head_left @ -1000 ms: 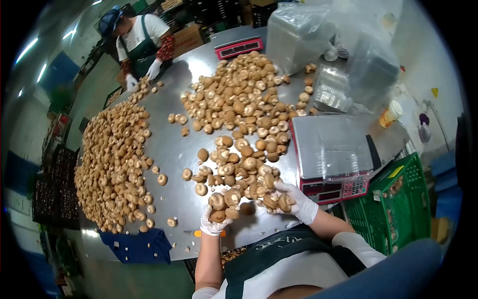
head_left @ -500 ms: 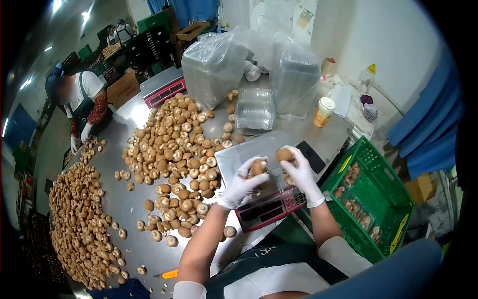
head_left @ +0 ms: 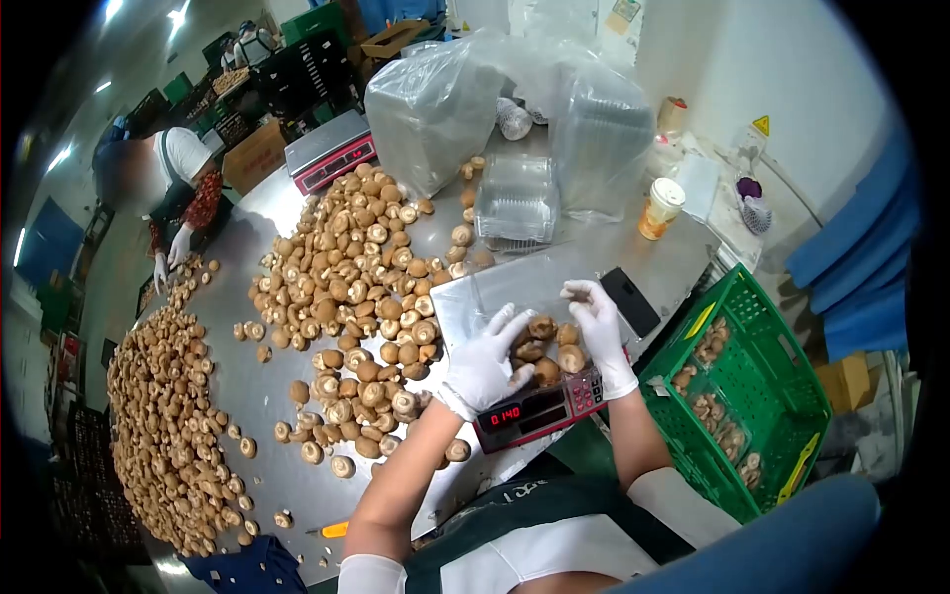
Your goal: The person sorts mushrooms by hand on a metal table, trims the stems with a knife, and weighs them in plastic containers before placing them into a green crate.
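Observation:
Several brown mushrooms [head_left: 546, 370] sit together on the silver scale [head_left: 457, 307], apparently in a clear plastic tray whose edges are hard to see. The red display [head_left: 506, 414] of the scale glows and seems to read 0.140. My left hand [head_left: 485, 364], in a white glove, is at the left side of these mushrooms with fingers spread and nothing gripped. On their right side, my gloved right hand [head_left: 604, 337] has its fingers bent but apart, holding nothing visible. A loose mushroom heap [head_left: 341, 287] lies left of the scale.
Stacked clear trays [head_left: 515, 203] stand behind the scale, near a paper cup [head_left: 661, 208] and a black phone-like slab [head_left: 631, 302]. A green crate [head_left: 782, 376] with packed mushrooms is at right. An orange-handled knife [head_left: 334, 531] lies near the front edge. Across the table, a co-worker [head_left: 178, 188] handles mushrooms.
The mushrooms that were in both hands now rest on the scale, and my fingers have opened. The display has lit up with a number. The whole view has shifted slightly.

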Action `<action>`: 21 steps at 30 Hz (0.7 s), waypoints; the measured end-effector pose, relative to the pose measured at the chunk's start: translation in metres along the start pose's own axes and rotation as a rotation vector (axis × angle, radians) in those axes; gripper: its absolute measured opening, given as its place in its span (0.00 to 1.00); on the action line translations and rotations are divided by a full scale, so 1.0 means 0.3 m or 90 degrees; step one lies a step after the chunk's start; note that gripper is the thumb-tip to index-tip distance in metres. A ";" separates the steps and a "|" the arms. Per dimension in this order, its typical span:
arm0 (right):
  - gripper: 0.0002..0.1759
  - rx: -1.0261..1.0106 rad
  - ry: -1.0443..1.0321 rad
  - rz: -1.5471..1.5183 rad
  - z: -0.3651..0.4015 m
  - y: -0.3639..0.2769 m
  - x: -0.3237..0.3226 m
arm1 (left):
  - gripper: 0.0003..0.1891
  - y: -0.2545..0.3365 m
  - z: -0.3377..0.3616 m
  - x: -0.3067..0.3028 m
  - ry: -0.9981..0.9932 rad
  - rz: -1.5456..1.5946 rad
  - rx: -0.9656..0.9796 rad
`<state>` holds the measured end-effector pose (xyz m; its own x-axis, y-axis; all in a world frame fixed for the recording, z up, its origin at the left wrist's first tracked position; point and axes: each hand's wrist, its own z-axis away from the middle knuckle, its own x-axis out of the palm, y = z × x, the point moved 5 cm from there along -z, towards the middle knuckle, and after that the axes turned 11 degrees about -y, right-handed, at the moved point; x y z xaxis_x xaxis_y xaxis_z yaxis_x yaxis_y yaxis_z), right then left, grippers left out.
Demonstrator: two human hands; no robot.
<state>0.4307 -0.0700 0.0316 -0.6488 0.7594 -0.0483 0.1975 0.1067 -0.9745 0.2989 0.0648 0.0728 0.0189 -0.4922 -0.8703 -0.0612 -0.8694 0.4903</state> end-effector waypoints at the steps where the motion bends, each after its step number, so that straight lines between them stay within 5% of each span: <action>1: 0.15 -0.015 0.027 -0.008 -0.011 0.013 -0.009 | 0.34 -0.013 0.030 -0.026 0.047 0.063 -0.039; 4: 0.14 -0.049 0.107 -0.014 -0.016 0.006 -0.026 | 0.27 -0.093 0.157 -0.092 0.199 0.217 -0.092; 8: 0.13 -0.140 0.136 0.002 0.072 -0.146 0.011 | 0.21 -0.230 0.455 -0.104 0.336 0.157 -0.171; 12: 0.06 -0.158 -0.113 0.129 0.212 -0.260 0.238 | 0.17 -0.369 0.763 -0.015 0.422 0.208 -0.340; 16: 0.12 -0.129 -0.488 0.131 0.356 -0.129 0.578 | 0.14 -0.379 0.932 0.063 0.412 0.166 -0.424; 19: 0.20 -0.167 -0.530 0.255 0.408 0.020 0.720 | 0.24 -0.360 0.944 0.175 0.350 0.048 -0.438; 21: 0.28 -0.176 -0.487 0.554 0.395 0.064 0.779 | 0.32 -0.339 0.919 0.225 0.271 -0.074 -0.455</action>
<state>0.1957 0.0335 -0.0243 -0.4696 0.0751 -0.8797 0.8794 -0.0481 -0.4736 0.0311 0.1321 -0.0484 0.3699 -0.2476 -0.8955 0.6092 -0.6631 0.4350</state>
